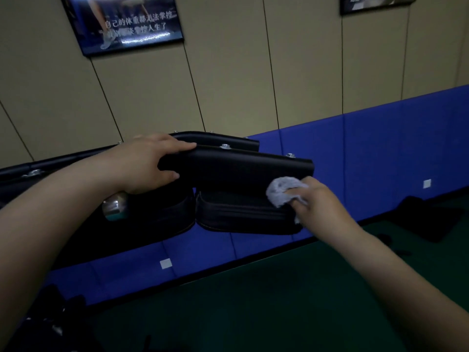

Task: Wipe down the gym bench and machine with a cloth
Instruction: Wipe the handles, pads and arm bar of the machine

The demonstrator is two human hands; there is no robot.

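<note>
White Chinese characters are printed on the dark framed poster (124, 21) on the beige wall panels; they are too blurred to be read with certainty. A black padded vinyl machine pad (236, 165) is gripped at its left end by the left hand (149, 163), thumb below. A crumpled white cloth (283, 190) is pinched in the fingers (298, 203) of the right hand (318, 203) and pressed against the pad's lower right edge.

Single head-worn wide-angle view, tilted, looked forward and down, close over black machine pad (236, 166) at frame centre, panelled wall (253, 72) behind.
</note>
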